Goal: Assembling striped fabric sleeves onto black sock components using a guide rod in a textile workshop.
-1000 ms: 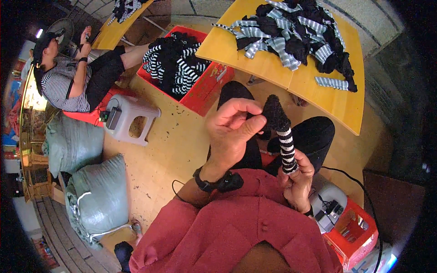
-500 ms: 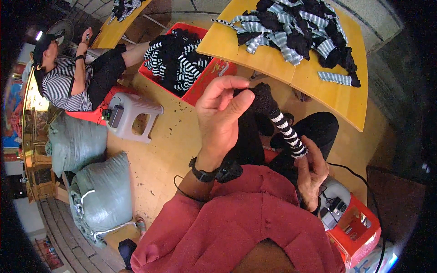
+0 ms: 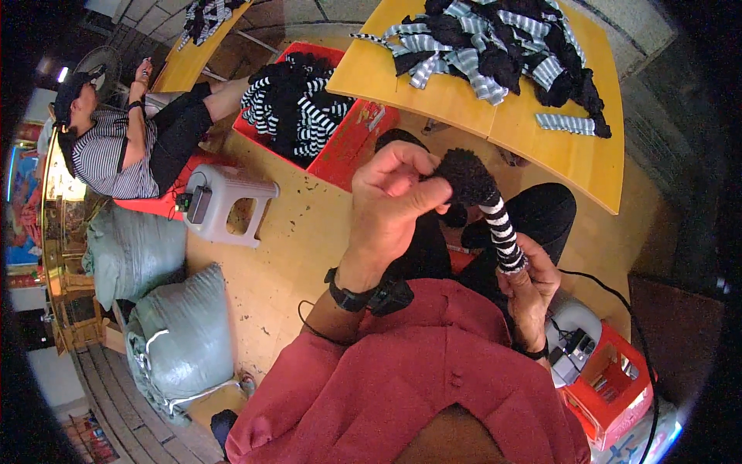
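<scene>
1. Two hands stretched one striped sock [image 3: 495, 213] above the lap: left hand [image 3: 394, 197] fingers pinched its fuzzy black toe, right hand [image 3: 529, 278] fingers clamped its cuff, seemingly to straighten it.
2. The cuff's opening was hidden inside the right fist; the sock pile [image 3: 502, 46] on the yellow table's [image 3: 464, 104] far edge blurred together.

Single head-worn fisheye view, steeply downward, close above both hands [image 3: 402, 193]

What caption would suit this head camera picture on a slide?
Left hand and right hand stretch a black-and-white striped sock above the lap, more socks piled on a yellow table.
</scene>
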